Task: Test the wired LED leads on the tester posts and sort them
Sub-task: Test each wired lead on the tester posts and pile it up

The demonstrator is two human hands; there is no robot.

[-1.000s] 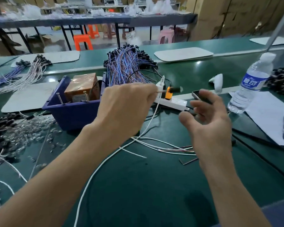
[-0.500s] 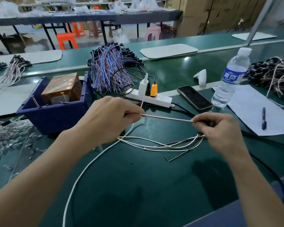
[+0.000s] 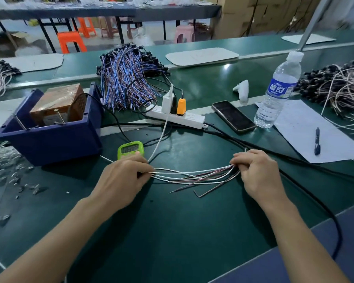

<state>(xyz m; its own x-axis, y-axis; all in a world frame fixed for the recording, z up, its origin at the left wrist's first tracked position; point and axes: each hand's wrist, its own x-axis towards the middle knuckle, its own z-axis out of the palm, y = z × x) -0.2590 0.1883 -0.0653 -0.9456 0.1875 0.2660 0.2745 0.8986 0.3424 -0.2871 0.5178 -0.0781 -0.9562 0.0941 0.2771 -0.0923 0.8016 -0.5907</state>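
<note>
The left hand [image 3: 121,180] and right hand [image 3: 258,174] lie palm-down, low on the green bench [image 3: 172,231]. Each pinches one end of a loose bunch of white and red wired leads [image 3: 192,176] stretched between them. Beyond the left hand stands a blue bin [image 3: 49,137] holding a brown tester box [image 3: 57,103]. A green timer [image 3: 130,149] sits just past its knuckles.

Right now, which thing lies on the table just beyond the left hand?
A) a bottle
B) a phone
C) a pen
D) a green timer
D: the green timer sits just beyond the left hand, which pinches the wires.
</note>
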